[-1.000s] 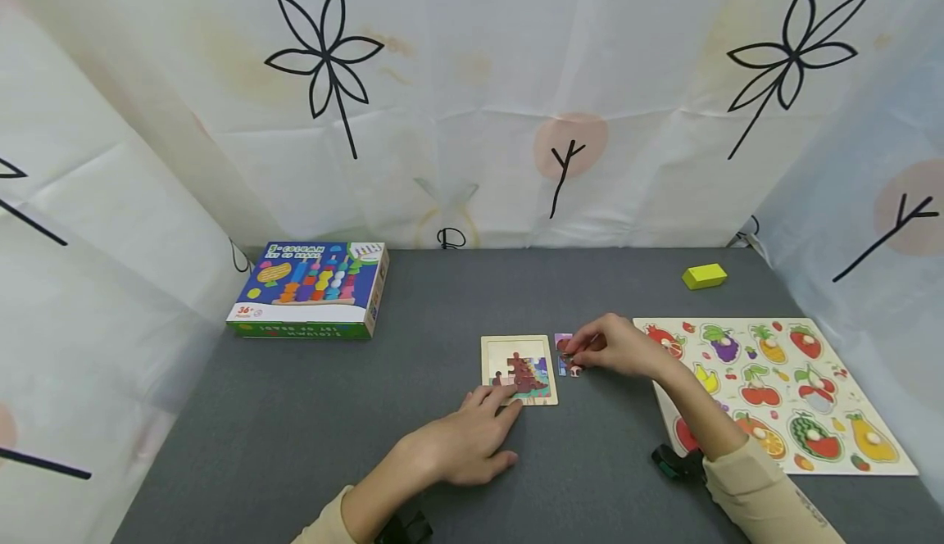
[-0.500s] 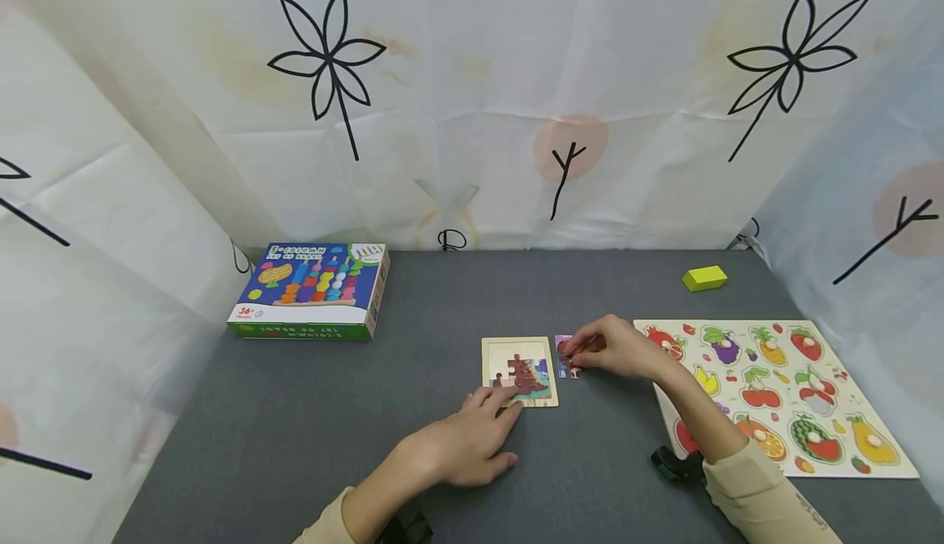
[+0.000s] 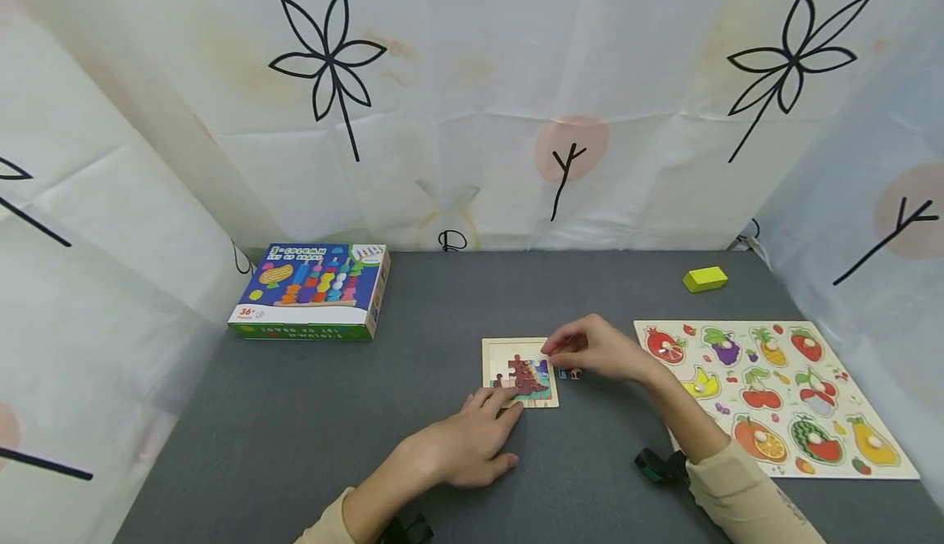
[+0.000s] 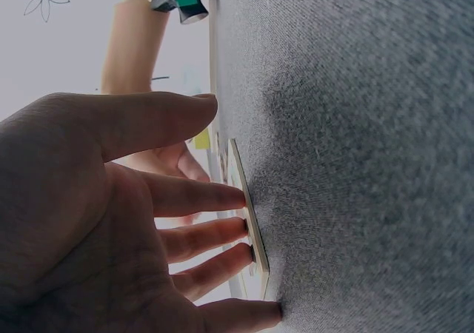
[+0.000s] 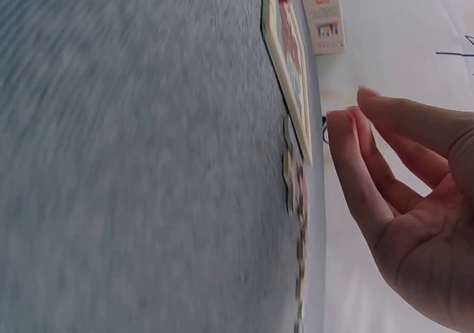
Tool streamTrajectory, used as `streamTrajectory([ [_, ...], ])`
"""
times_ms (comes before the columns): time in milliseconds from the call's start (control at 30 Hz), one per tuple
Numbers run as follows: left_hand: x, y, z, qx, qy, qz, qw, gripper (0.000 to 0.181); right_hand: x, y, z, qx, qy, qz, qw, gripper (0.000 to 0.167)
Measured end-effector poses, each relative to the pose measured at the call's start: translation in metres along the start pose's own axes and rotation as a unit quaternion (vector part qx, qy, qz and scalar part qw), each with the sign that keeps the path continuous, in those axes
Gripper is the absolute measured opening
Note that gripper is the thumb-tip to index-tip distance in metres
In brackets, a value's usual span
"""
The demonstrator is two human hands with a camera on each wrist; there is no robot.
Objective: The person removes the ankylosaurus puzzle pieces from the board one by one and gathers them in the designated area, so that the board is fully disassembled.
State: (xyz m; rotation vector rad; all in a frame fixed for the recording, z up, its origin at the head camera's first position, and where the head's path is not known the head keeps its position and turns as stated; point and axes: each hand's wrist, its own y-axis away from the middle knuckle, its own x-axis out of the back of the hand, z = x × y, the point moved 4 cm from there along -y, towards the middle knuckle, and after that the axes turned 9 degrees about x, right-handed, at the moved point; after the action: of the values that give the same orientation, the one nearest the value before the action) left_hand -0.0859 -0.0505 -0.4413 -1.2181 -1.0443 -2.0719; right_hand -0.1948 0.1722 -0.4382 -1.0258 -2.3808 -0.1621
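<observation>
A small wooden jigsaw tray (image 3: 485, 364) lies on the grey table, with a partly filled reddish-brown picture (image 3: 527, 375) inside. My left hand (image 3: 472, 446) rests its straight fingertips on the tray's near left part; the left wrist view shows fingers (image 4: 200, 197) at its edge. Above the tray's right border hovers my right hand (image 3: 601, 351), fingers bent and thumb and fingertips close together. No puzzle piece shows between those fingertips (image 5: 342, 126) in the right wrist view, though a small one could be hidden. Loose puzzle pieces (image 3: 571, 374) lie right of the tray, partly covered by the hand.
A fruit puzzle board (image 3: 800, 396) lies at the right, under my right forearm. At the back left stands a bead-set box (image 3: 310, 286). A yellow block (image 3: 705, 278) sits at the back right. White printed cloth (image 3: 472, 118) encloses the back and sides.
My right hand has moved left from the loose pieces to the tray's right border, uncovering more of the fruit board. The left hand stays in place on the tray.
</observation>
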Motion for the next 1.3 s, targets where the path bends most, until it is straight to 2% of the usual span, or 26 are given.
streamTrajectory([
  [233,0.001,0.002,0.001,-0.005,-0.007,0.006,0.9999,0.067,-0.015,-0.016,-0.003,0.006,-0.019,-0.018,0.9996,0.018],
  [400,0.000,0.001,0.001,-0.007,-0.007,0.008,0.9999,0.067,-0.026,-0.029,-0.003,0.009,-0.001,-0.024,0.9997,0.018],
  [533,-0.001,-0.001,0.001,-0.007,-0.010,0.005,0.9999,0.067,-0.032,-0.035,-0.003,-0.013,0.032,-0.017,0.9993,0.017],
  [800,-0.002,-0.002,0.001,-0.004,-0.014,0.002,0.9999,0.067,-0.033,-0.040,-0.007,-0.046,0.087,-0.005,0.9952,0.009],
  [967,-0.001,-0.001,0.001,-0.004,-0.016,0.006,0.9999,0.067,-0.034,-0.042,-0.006,-0.056,0.092,-0.010,0.9941,0.008],
  [1300,0.001,0.000,0.001,-0.004,-0.014,0.006,0.9999,0.067,-0.035,-0.042,-0.006,-0.055,0.083,-0.013,0.9949,0.016],
])
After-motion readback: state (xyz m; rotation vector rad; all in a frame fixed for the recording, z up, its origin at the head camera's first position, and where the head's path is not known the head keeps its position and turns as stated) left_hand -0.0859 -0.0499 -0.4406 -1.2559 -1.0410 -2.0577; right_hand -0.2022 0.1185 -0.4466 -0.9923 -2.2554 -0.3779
